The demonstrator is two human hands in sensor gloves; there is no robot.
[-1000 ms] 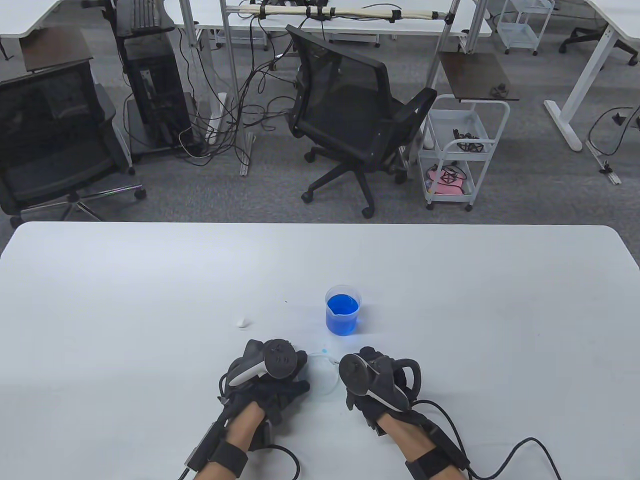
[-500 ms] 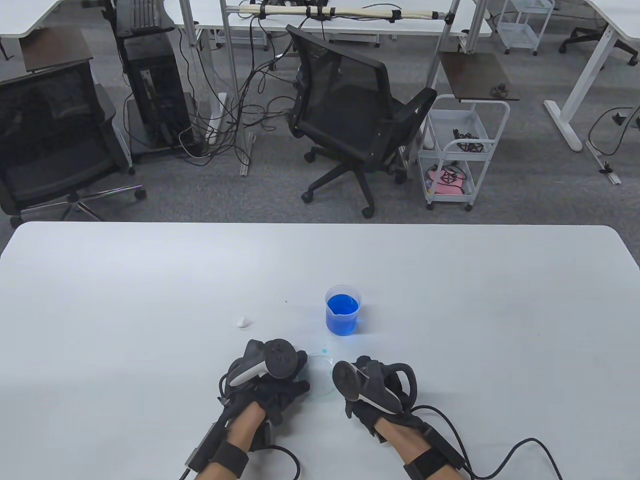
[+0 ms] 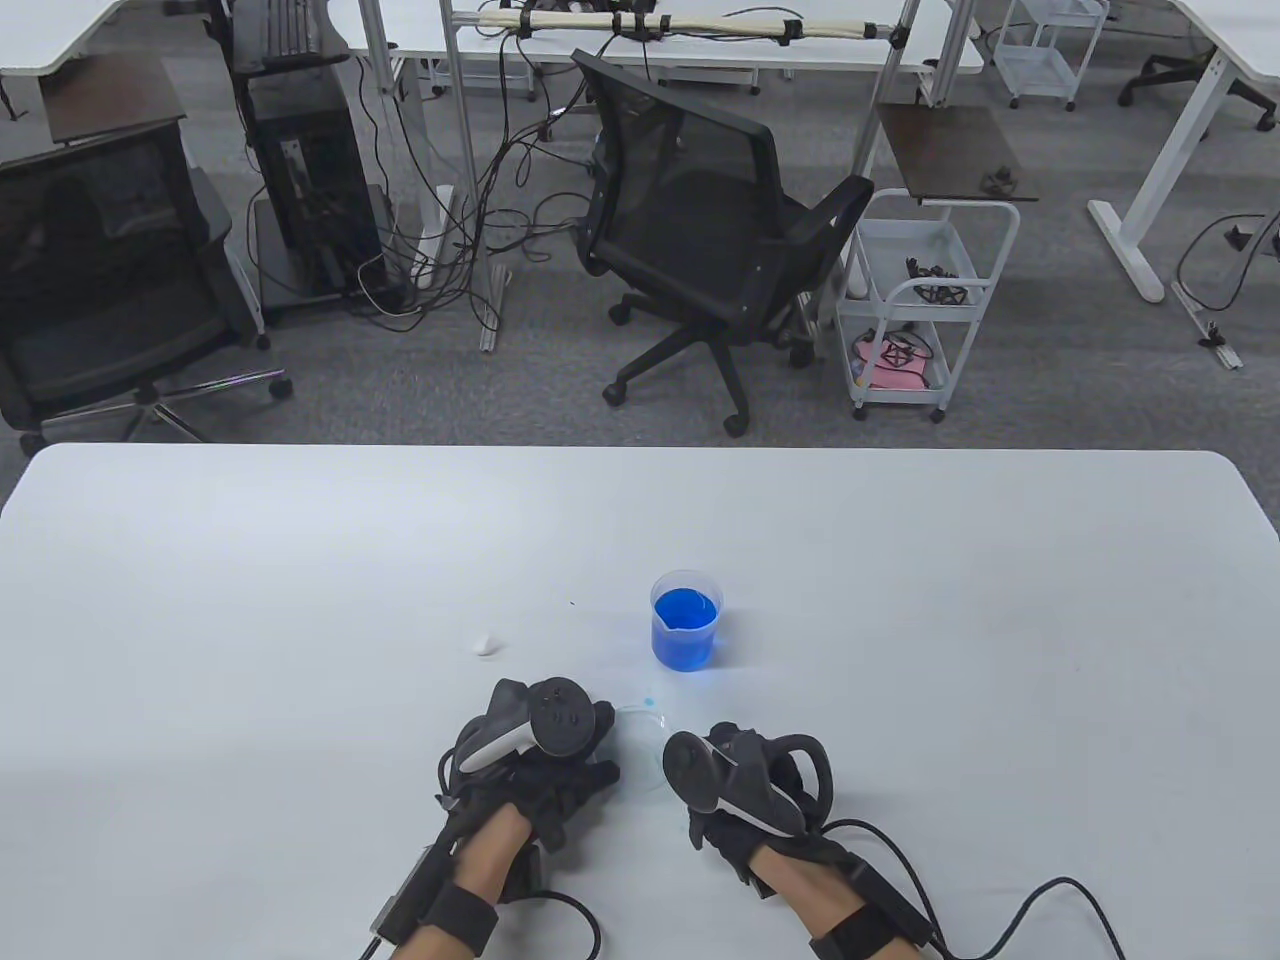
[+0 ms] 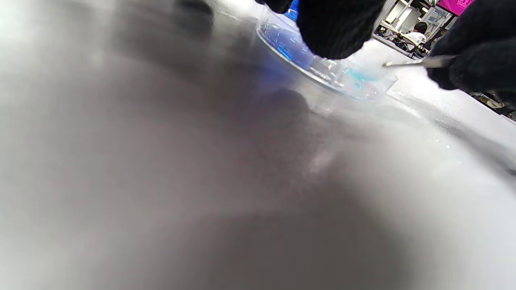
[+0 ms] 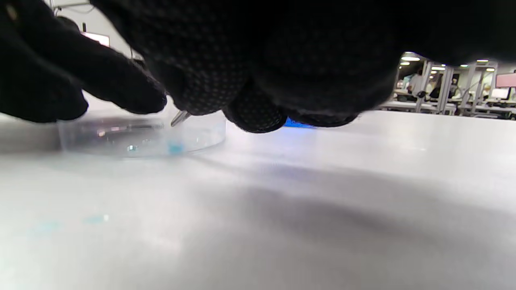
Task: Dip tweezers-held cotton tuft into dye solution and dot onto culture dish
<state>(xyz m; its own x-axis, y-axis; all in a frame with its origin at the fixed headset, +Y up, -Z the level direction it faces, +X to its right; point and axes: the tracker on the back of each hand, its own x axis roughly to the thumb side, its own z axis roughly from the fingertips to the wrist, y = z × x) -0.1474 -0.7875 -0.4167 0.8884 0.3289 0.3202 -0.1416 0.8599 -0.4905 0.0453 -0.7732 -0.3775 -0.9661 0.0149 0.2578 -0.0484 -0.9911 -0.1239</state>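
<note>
A clear culture dish (image 3: pixel 640 742) lies on the white table between my hands. My left hand (image 3: pixel 590 765) holds its left rim, and its fingers (image 4: pixel 334 28) rest on the dish (image 4: pixel 338 76) in the left wrist view. My right hand (image 3: pixel 700 790) pinches metal tweezers (image 4: pixel 419 62), whose tip (image 5: pixel 179 119) points down into the dish (image 5: pixel 141 135) just above a blue dot (image 5: pixel 175 148). I cannot make out cotton at the tip. A beaker of blue dye (image 3: pixel 686 622) stands just beyond the dish.
A small white cotton tuft (image 3: pixel 486 643) lies on the table (image 3: pixel 300 600) left of the beaker. Faint blue marks (image 5: pixel 94 219) show on the table near the dish. Glove cables trail off the front edge. An office chair (image 3: pixel 700 220) and a cart stand beyond the table.
My right hand has shifted slightly left and toward me, tilting over the dish's right edge. The left hand, dish and beaker have not moved.
</note>
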